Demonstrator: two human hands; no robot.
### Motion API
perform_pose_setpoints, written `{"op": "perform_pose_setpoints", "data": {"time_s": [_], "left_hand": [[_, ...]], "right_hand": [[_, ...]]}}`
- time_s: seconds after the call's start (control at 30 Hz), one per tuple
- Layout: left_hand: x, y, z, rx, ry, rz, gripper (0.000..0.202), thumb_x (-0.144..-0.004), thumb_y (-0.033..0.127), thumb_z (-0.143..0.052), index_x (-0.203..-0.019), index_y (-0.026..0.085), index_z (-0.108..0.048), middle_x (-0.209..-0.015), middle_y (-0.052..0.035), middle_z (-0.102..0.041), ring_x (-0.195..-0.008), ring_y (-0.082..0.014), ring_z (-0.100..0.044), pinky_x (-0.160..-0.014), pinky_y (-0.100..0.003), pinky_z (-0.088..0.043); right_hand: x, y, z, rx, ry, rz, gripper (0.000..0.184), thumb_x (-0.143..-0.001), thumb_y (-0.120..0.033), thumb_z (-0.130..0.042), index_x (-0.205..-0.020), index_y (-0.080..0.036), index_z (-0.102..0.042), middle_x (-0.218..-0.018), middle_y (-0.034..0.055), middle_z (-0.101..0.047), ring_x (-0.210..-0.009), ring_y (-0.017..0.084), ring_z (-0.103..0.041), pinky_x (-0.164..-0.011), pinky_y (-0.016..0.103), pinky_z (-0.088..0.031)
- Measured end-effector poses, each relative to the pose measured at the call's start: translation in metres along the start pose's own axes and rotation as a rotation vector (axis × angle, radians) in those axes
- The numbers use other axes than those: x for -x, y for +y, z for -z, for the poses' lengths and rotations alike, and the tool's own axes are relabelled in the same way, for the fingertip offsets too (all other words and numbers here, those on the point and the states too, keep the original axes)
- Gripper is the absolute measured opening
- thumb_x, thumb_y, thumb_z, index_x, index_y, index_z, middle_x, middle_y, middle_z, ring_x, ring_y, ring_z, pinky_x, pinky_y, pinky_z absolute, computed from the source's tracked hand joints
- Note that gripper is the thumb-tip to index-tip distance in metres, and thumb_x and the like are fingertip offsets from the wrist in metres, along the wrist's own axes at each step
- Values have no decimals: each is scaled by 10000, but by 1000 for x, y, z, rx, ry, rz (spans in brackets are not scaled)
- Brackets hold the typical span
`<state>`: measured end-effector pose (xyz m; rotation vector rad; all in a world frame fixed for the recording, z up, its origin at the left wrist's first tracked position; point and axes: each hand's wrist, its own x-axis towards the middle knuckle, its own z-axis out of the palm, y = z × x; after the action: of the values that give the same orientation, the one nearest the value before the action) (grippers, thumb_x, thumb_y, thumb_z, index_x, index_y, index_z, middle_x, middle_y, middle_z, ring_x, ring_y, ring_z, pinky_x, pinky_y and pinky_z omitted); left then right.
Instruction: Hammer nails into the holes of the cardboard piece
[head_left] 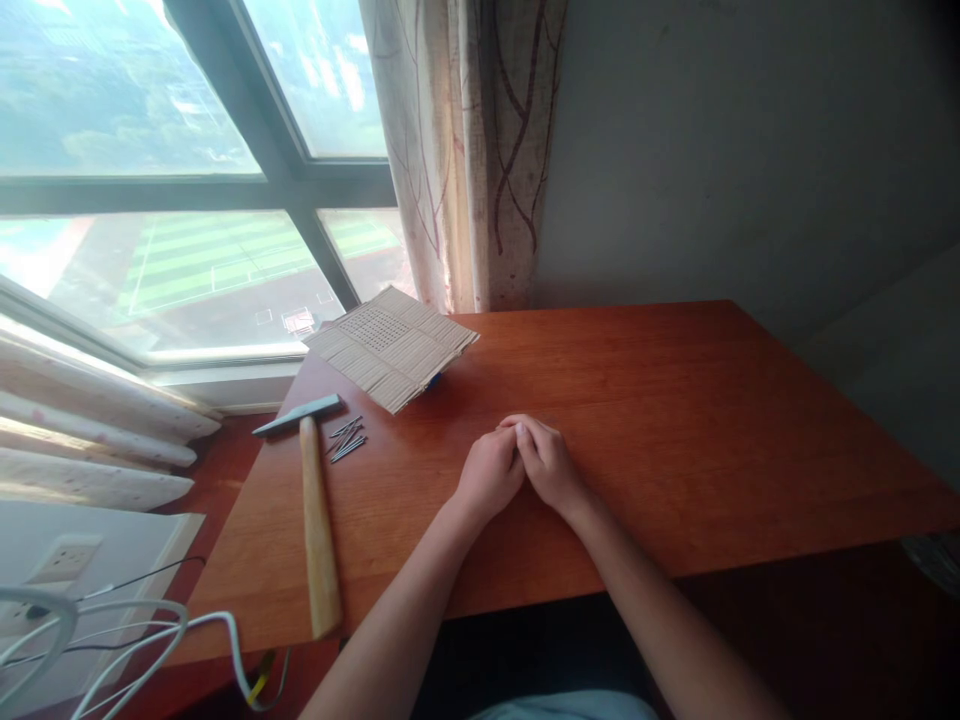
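My left hand (487, 472) and my right hand (551, 468) rest together on the wooden table (615, 400), fingers folded against each other. Both look closed, and no object shows between them. To their left lies a hammer (319, 530) with a pale wooden handle and a grey metal head. Several loose nails (347, 440) are heaped just right of the hammer head. Beyond them sits a tan ribbed square panel (409, 360), like corrugated cardboard, with a patch of small dark marks. It is raised at the near right side, with something blue partly hidden beneath.
A window (225, 260) and a patterned curtain (480, 150) stand behind the table's left end. White cables (225, 620) loop near its front left corner, by a wall socket (71, 558). A grey wall (675, 150) rises behind the table.
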<state>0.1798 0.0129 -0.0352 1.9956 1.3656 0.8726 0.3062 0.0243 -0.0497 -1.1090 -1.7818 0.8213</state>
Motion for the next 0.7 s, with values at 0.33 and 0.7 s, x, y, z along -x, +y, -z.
{"op": "perform_pose_setpoints", "data": {"time_s": [0.33, 0.7], "left_hand": [[0, 2, 1, -12, -5, 1, 209, -903, 164, -461, -734, 161, -584, -794, -84, -701, -692, -175, -631, -646, -249, -423], [-1, 1, 0, -36, -7, 9, 210, -905, 165, -460, -742, 162, -591, -795, -87, -702, -692, -177, -629, -640, -248, -417]], "right_hand": [[1, 0, 0, 9, -3, -9, 330, -1017, -310, -333, -1034, -210, -647, -995, 78, -715, -948, 203, -667, -878, 334, -505], [1, 0, 0, 9, -5, -13, 332, -1015, -313, -328, -1035, -213, -644, -998, 79, -717, -950, 205, -671, -884, 338, -506]]}}
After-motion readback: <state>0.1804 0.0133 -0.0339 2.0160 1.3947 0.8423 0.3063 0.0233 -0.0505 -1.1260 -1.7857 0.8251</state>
